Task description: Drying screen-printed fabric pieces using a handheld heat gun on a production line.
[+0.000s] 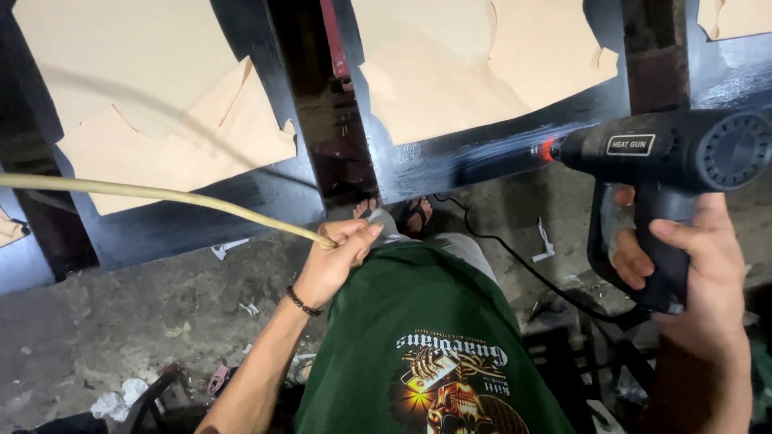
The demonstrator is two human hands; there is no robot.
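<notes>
Black heat gun (667,157): gripped by the pistol handle in the right hand (691,265), fingers wrapped fully round, index near the trigger; nozzle glowing orange, aimed toward 9 o'clock, just beside the glossy black frame rail (474,157).
Pale yellow rod or cane (161,194): thin, slightly bowed, entering from 9 o'clock; its near end pinched in the left hand (334,261), closed in a fist, at frame centre above the green shirt (418,345).
Tan paper sheets (161,104): lying over the dark panels at 11 and 1 o'clock.
Concrete floor (121,321): littered with scraps; black cord (515,261) trailing toward 4 o'clock.
Handling judgement: keep the nozzle moving, clear of the paper and the sandalled foot (414,215); hold the rod well back from its heated part.
</notes>
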